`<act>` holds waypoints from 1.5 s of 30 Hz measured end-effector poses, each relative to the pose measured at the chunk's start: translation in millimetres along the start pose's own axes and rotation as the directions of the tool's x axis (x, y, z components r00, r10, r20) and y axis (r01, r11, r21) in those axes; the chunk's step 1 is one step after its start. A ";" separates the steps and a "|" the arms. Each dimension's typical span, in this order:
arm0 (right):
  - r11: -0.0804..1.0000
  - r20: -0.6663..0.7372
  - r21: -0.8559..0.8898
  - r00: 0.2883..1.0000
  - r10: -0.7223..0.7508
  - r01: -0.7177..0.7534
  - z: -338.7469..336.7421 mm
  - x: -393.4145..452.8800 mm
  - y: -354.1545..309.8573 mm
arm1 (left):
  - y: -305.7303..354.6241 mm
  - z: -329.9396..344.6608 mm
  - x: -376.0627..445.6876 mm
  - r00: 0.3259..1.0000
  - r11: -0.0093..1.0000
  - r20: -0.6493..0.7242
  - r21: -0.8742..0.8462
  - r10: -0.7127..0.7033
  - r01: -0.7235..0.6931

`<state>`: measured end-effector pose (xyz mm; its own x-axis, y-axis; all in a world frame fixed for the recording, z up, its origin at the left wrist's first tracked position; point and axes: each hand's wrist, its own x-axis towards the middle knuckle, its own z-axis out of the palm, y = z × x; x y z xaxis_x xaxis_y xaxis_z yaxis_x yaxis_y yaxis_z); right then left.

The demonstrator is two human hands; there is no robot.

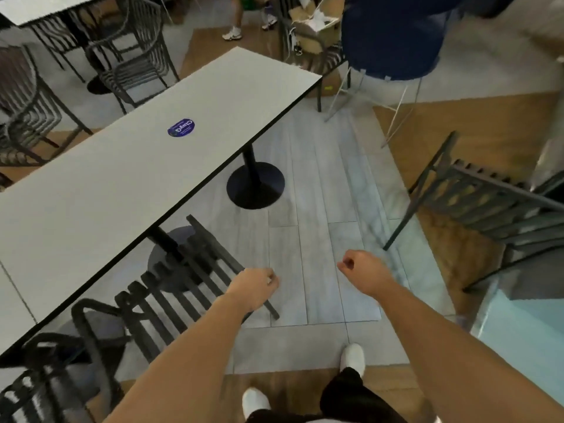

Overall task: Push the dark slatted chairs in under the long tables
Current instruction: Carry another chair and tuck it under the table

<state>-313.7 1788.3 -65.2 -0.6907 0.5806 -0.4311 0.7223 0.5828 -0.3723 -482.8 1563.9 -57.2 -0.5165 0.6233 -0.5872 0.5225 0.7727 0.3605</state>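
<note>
A long white table (128, 178) runs diagonally from lower left to upper right. A dark slatted chair (171, 288) stands tucked at its near edge, seat under the top. My left hand (254, 285) lies on the chair's top back rail with the fingers curled over it. My right hand (357, 267) hangs as an empty fist above the grey floor tiles, apart from any chair. A second dark slatted chair (488, 209) stands away from the table at the right, on the wooden floor.
A third dark chair (45, 377) sits at the lower left. Two black pedestal bases (254, 184) hold the table up. More chairs (137, 56) line the far side. A person in blue (393, 35) sits at the table's far end. A glass panel (518, 331) stands at the right.
</note>
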 end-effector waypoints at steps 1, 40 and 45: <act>1.000 -0.004 0.000 1.000 0.027 -0.027 -12.5 3.1 22.4 | 23.8 0.5 11.3 1.000 1.000 0.013 0.003 0.021 -0.021; 0.772 -0.195 0.347 0.764 0.615 -0.533 -288.7 119.5 463.3 | 597.6 19.5 374.0 0.753 0.682 0.274 0.320 0.598 -0.658; 0.799 -0.135 0.266 0.800 0.585 -0.540 -295.1 137.7 509.2 | 625.6 47.1 398.9 0.788 0.714 0.332 0.340 0.518 -0.612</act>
<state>-51.4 2332.8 -71.6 -0.1345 0.8820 -0.4515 0.9590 0.0013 -0.2833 -329.9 2290.2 -100.0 0.0887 0.8516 -0.5167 0.9200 0.1288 0.3702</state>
